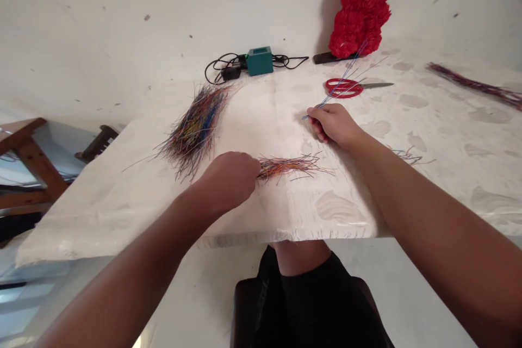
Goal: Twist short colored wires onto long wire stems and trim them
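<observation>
My right hand (332, 124) pinches a few thin blue and pale wires (345, 79), which slant up and away past the red-handled scissors (345, 88). On the table, my left hand (236, 176) is closed at the left end of a small bundle of orange, red and purple wires (289, 166); its fingertips are hidden, so whether it grips the bundle or only touches it does not show. Left of that hand lies a larger heap of multicoloured wires (198, 130).
A teal box (260, 61) with black cables sits by the wall. Red artificial flowers (359, 11) stand at the back, near a dark flat object (324, 58). Another wire bundle (473, 84) lies far right; loose wire scraps (408, 156) lie beyond my right forearm. The table's front edge (285, 235) is close to my legs.
</observation>
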The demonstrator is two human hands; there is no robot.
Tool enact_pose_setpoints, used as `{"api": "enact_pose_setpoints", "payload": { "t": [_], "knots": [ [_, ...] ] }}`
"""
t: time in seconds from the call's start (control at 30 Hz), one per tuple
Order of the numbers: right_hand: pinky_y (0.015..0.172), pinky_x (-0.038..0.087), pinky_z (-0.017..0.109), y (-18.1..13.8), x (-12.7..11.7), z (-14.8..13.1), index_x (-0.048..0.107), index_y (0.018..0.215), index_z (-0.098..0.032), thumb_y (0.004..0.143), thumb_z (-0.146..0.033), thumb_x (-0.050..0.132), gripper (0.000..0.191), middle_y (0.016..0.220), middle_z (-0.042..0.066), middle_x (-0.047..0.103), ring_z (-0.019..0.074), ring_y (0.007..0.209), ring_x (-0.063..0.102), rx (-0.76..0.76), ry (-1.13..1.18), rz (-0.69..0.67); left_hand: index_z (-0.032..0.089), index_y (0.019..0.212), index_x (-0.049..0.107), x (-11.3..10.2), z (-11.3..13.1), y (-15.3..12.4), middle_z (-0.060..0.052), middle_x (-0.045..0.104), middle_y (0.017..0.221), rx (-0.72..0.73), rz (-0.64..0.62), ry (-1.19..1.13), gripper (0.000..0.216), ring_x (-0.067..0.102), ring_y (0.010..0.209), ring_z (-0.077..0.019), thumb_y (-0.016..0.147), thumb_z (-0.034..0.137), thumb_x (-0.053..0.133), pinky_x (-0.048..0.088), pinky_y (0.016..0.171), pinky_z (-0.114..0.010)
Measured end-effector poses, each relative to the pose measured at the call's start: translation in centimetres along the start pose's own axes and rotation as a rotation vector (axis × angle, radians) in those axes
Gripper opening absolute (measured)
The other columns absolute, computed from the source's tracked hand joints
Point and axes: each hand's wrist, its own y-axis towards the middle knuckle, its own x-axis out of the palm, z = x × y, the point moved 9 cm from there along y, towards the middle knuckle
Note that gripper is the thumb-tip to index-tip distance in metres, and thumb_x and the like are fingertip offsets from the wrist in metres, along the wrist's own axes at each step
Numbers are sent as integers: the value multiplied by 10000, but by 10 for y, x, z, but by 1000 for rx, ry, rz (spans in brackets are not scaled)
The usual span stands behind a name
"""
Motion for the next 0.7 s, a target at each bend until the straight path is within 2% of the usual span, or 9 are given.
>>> {"api": "enact_pose_setpoints", "payload": {
  "t": [0.2, 0.37, 0.5, 0.7],
  "knots": [
    [307, 281, 232, -2, 0, -1, 503, 591, -185, 938, -215, 545, 351, 404, -35, 446, 73, 285, 387, 0, -27, 16, 172, 664, 605, 3, 0, 6, -92, 646, 694, 29, 4, -11, 126, 619, 658, -247, 731, 169, 499, 406, 591, -345],
    [307, 291, 226, -1, 0, -1, 504, 582, -183, 938, -195, 518, 356, 398, -37, 442, 67, 280, 389, -1, -32, 8, 182, 659, 593, 3, -2, 5, -85, 638, 695, 56, -61, 10, 102, 608, 652, -250, 698, 152, 504, 376, 576, -342],
    [309, 291, 227, 0, 0, -1, 513, 587, -182, 933, -201, 524, 347, 394, -35, 454, 72, 274, 395, -10, -41, 3, 187, 638, 545, -10, -10, -2, -74, 612, 678, 8, -109, 53, 99, 580, 638, -241, 678, 115, 490, 328, 556, -334],
    [319, 303, 222, -1, -1, -3, 503, 561, -178, 928, -190, 523, 367, 381, -38, 437, 73, 271, 399, -10, -75, 28, 196, 614, 513, -34, -25, -12, -57, 584, 664, -43, -81, 86, 104, 533, 589, -215, 707, 152, 497, 301, 542, -329]
  ]
}}
